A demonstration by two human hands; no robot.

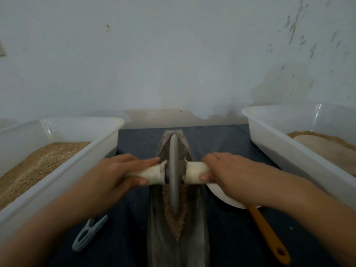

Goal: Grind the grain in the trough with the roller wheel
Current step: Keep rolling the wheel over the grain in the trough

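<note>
A grey metal roller wheel (174,170) stands on edge in the long grey trough (194,224), which runs away from me down the middle. A cloth-wrapped axle (194,173) sticks out on both sides of the wheel. My left hand (117,170) grips the left end of the axle, fingers over the top and thumb underneath. My right hand (229,170) grips the right end the same way. Brown ground grain (176,222) lies in the trough groove around the wheel's near edge.
A white plastic tub (63,170) of brown grain stands at the left. Another white tub (289,151) with brownish powder stands at the right. A pale blue clothes peg (88,234) lies at front left. An orange-handled tool (269,239) and a white dish (227,197) lie at right. A wall rises behind.
</note>
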